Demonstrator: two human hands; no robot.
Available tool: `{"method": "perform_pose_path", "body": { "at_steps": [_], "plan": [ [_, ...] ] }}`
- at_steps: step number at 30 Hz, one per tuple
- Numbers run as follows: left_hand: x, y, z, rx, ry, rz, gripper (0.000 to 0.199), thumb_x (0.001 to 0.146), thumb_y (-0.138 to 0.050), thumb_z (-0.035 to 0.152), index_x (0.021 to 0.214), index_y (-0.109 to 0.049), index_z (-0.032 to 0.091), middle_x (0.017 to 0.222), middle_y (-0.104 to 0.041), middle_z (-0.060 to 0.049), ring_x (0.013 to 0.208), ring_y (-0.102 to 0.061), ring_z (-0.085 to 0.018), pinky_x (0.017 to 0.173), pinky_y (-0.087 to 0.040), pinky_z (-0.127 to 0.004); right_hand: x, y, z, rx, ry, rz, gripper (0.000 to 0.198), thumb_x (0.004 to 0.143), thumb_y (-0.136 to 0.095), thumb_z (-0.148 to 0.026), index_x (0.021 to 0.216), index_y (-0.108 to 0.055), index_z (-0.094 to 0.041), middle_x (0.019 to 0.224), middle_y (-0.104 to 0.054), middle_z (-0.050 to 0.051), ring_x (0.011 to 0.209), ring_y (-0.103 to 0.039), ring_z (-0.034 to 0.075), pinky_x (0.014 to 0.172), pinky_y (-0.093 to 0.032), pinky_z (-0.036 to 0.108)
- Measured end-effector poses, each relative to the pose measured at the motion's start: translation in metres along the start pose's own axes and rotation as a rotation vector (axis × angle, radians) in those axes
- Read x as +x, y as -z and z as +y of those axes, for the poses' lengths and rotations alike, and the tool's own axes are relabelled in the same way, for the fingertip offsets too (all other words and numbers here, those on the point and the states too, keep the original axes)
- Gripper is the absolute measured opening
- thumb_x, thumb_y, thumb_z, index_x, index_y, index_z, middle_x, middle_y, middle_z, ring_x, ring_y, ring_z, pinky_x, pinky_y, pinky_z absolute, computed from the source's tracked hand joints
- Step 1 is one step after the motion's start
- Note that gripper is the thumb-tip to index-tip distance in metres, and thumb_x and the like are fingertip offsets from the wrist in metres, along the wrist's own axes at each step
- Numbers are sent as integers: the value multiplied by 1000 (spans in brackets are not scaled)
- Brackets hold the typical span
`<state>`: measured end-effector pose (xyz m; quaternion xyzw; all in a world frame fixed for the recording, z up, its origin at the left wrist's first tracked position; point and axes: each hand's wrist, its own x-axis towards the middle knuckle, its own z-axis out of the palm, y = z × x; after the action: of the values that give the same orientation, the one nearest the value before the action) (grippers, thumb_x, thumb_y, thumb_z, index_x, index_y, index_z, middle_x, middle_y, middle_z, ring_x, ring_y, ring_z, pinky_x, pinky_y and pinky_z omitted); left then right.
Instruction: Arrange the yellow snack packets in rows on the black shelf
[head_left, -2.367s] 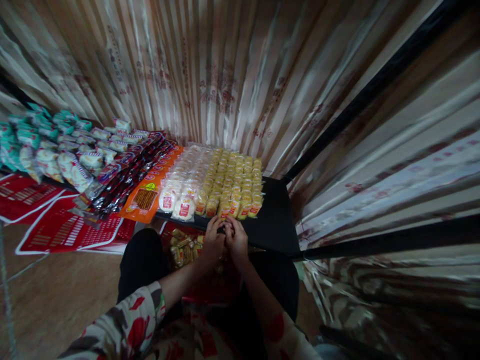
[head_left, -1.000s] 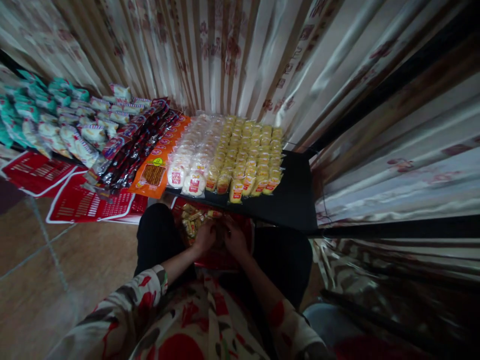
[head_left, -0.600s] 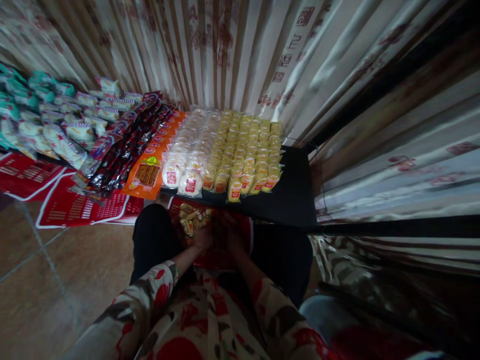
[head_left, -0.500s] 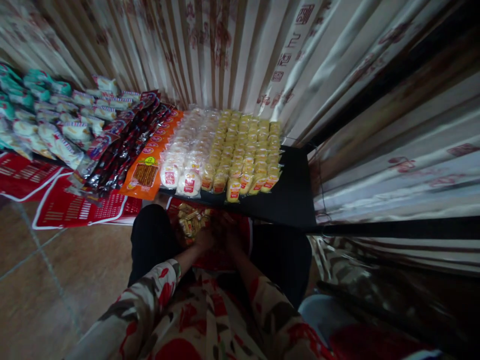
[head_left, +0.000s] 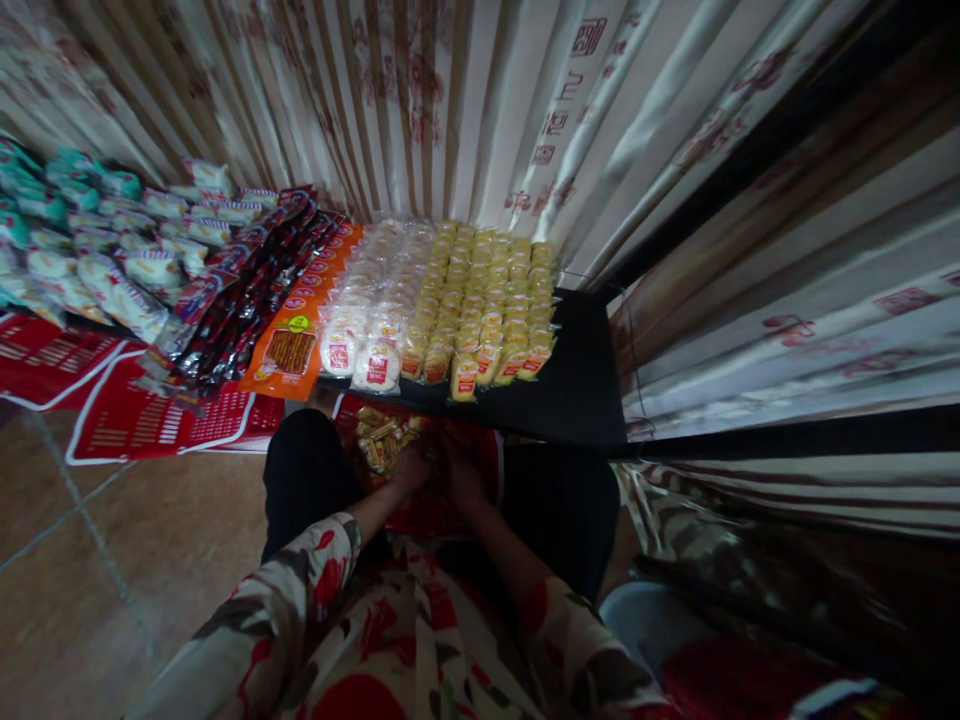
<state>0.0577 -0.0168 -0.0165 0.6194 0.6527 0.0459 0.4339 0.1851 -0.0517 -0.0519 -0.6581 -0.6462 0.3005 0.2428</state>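
My left hand (head_left: 412, 466): low at mid-view, fingers curled inward; shadow hides the fingertips, so I cannot tell whether they hold anything.
My right hand (head_left: 463, 482): just beside the left, at its three o'clock, fingers bent in deep shadow; its grip I cannot tell either.
Small gold-wrapped packets (head_left: 381, 440): heaped just beside my left hand, at its ten o'clock.
Red container (head_left: 491, 462): between my dark-trousered knees (head_left: 309, 465), below my hands, the gold heap in it.
Flat black bench (head_left: 579, 365): running from ten to two o'clock beyond my hands.
Yellow oblong cakes in clear wrappers (head_left: 491, 300): rows on the bench, at one o'clock.
White round cakes in clear plastic (head_left: 379, 290): rows touching the yellow ones, at eleven o'clock.
Flat orange pouch (head_left: 292, 345): ten o'clock, beside the white rounds.
Shiny dark-red packets (head_left: 244, 290): overlapping, ten o'clock, beyond the pouch.
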Motion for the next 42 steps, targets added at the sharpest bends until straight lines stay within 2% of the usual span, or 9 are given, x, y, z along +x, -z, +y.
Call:
{"method": "perform_pose_path", "body": {
  "at_steps": [4,8,16,22,28,32,36,38,42],
  "plan": [
    [-6,11,5,-147,-68,43,50,74,-44,0,119,-60,16,125,-62,-8,115,-57,-18,101,-42,-26,-5,26,-10,47,55,-42,54,75,-51,-10,128,-50,-18,137,-51,13,128,-47,22,106,-39,42],
    [-15,21,7,-313,-213,71,54,70,-43,-3,119,-58,15,121,-64,-7,114,-57,-17,103,-42,-31,-13,58,-15,72,-3,-65,49,74,-55,-15,124,-51,-15,124,-60,14,115,-57,24,100,-44,44],
    [-39,31,23,-291,-670,165,41,74,-50,5,113,-58,16,122,-61,-11,116,-56,-20,100,-45,-41,-29,118,-27,169,75,-52,49,71,-57,-13,120,-50,-19,121,-60,11,112,-57,23,100,-43,42],
    [-51,41,48,-314,-775,178,38,77,-53,9,113,-56,19,131,-54,-11,122,-51,-19,104,-41,-39,-29,140,-31,354,44,-40,44,72,-62,-20,116,-53,-22,115,-64,8,107,-60,22,95,-46,39],
    [-55,63,72,-237,-650,81,22,79,-54,14,99,-63,17,92,-66,-4,83,-61,-14,77,-49,-25,-37,150,-29,870,-137,-221,39,73,-69,-37,108,-60,-22,107,-67,4,97,-63,20,84,-49,34],
    [-54,65,83,-272,-535,16,14,78,-58,20,89,-64,16,79,-65,0,71,-58,-11,67,-45,-21,-45,153,-31,1107,-303,-229,37,71,-69,-40,102,-65,-20,96,-69,4,79,-65,17,68,-50,28],
    [-49,50,90,-526,-376,-73,7,74,-60,16,80,-59,15,67,-59,3,61,-53,-8,59,-41,-18,-46,155,-32,1178,-360,-209,32,68,-71,-40,92,-68,-19,81,-69,2,68,-63,14,60,-48,24],
    [-47,43,93,-668,-332,-75,12,70,-62,13,79,-55,14,66,-56,4,59,-51,-6,58,-40,-17,-44,158,-31,1168,-372,-216,31,68,-71,-41,89,-69,-19,77,-69,2,65,-62,14,56,-47,23],
    [-51,42,96,-797,-328,-98,38,66,-66,13,103,-56,15,68,-54,6,56,-48,-4,56,-37,-15,-38,166,-29,1112,-371,-159,35,68,-71,-46,91,-69,-20,79,-68,1,64,-61,13,53,-46,22]
  ]
}}
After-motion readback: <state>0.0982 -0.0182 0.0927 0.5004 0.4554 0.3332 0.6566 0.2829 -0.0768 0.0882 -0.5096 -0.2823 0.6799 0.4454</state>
